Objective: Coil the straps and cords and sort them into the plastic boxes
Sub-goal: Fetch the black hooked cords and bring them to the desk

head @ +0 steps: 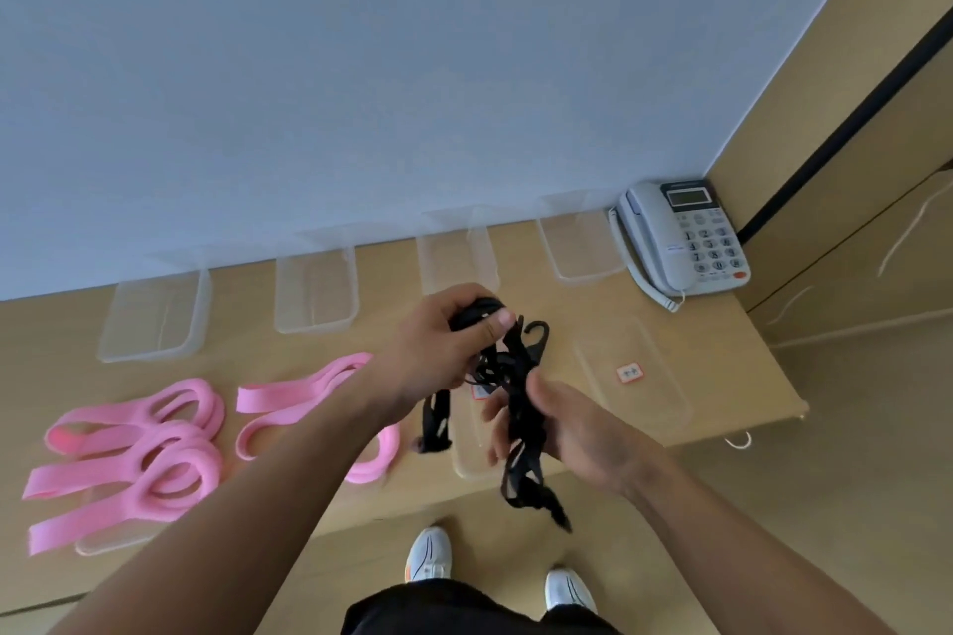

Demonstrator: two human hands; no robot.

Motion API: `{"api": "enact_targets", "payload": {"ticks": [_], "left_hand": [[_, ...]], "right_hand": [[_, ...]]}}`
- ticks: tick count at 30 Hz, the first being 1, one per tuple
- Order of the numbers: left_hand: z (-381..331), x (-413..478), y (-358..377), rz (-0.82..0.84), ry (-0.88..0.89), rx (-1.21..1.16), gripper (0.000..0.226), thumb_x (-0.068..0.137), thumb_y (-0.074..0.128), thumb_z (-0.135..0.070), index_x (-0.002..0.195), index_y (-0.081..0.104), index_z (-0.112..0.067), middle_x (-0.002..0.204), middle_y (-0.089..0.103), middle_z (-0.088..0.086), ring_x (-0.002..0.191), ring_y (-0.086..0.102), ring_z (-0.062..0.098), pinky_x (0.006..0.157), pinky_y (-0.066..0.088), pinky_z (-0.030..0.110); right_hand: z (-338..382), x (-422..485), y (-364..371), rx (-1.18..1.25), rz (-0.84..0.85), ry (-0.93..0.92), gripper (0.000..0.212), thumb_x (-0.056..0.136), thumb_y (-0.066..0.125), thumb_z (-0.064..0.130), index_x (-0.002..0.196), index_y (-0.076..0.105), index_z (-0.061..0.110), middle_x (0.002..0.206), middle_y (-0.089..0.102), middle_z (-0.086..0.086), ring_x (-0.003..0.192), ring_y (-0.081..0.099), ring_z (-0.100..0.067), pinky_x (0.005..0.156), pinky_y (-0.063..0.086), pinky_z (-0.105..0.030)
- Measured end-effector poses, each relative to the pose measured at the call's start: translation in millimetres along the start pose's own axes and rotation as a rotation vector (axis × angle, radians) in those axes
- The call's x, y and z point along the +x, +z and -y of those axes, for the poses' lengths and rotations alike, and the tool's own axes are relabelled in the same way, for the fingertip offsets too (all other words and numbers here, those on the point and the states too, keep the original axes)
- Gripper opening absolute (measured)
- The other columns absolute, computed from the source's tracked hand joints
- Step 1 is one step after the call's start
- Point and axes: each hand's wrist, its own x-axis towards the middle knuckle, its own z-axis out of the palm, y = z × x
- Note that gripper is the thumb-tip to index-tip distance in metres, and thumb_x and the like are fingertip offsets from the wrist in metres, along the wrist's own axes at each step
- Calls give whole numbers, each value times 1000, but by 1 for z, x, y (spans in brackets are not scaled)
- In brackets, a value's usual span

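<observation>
Wooden counter set against a pale wall, seen from above. Over its near edge, a tangle of black straps hangs between two hands, lifted off the surface. The left hand grips the bunched upper end, fingers curled round it and thumb pressed on top. The right hand holds the middle of the run, its blurred fingers curled round it. The tangle's long axis runs from the far upper bunch down toward the person, and loose ends dangle below the right hand, past the counter's front edge. A black hook sticks up beside the left thumb.

Four clear plastic boxes stand in a row along the wall, their bare bottoms showing. Nearer, a clear labelled piece lies flat to the right of the hands; box or lid, I cannot tell.

Pink straps lie in loose loops on the counter's left side. A telephone sits in the far right corner. White shoes stand on the floor below.
</observation>
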Motion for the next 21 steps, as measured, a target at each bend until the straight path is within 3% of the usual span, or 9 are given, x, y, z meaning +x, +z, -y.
{"api": "enact_targets", "payload": {"ticks": [3,6,9,11,14,16,18,21], "left_hand": [[-15,-4,14,-159,48,13,18,96,73,-30,87,70,-14,57,44,-11,48,39,8,44,32,17],[-27,-19,26,-255,80,-32,21,85,78,-40,87,72,-20,60,43,-7,50,36,11,46,30,22],[-33,-37,48,-229,79,-77,26,79,86,-41,92,73,-22,63,46,-7,52,37,11,48,30,23],[-36,-49,68,-191,63,-41,42,69,88,-41,101,73,-19,69,51,-7,55,41,9,50,33,21],[-39,-67,98,-108,72,-29,61,54,92,-30,111,72,-16,86,67,1,72,59,11,60,47,19],[-39,-75,119,-56,111,-28,56,56,93,-20,108,74,-34,98,74,-3,87,62,14,75,52,21],[-38,-78,139,-96,151,-37,52,63,92,-12,97,73,-45,96,72,-13,87,60,11,80,52,23],[-32,-78,154,-193,169,-36,45,70,90,-4,95,74,-38,99,75,-5,98,66,8,91,57,32]], "right_hand": [[22,-23,-11,-144,51,-23,41,85,76,41,108,64,9,78,58,-10,64,56,-26,62,51,-38],[48,-43,-20,-165,2,-73,29,86,75,36,98,66,11,71,49,-5,53,42,-16,44,39,-28],[85,-59,-22,-178,20,-206,23,89,70,34,94,65,12,69,49,-6,50,37,-15,41,31,-25],[110,-67,-17,-169,76,-275,24,90,69,32,93,61,9,67,48,-4,49,37,-14,40,29,-24],[138,-79,-1,-141,152,-335,23,92,67,28,86,56,9,66,47,-5,48,36,-14,40,26,-23],[148,-85,11,-133,189,-354,23,93,66,27,75,60,14,65,47,-5,48,35,-15,41,23,-24],[152,-92,21,-114,211,-352,23,94,66,27,78,59,13,65,46,-5,48,34,-16,41,22,-24],[147,-99,27,-79,223,-341,20,96,65,25,93,52,9,65,43,-5,48,34,-16,41,22,-23]]}}
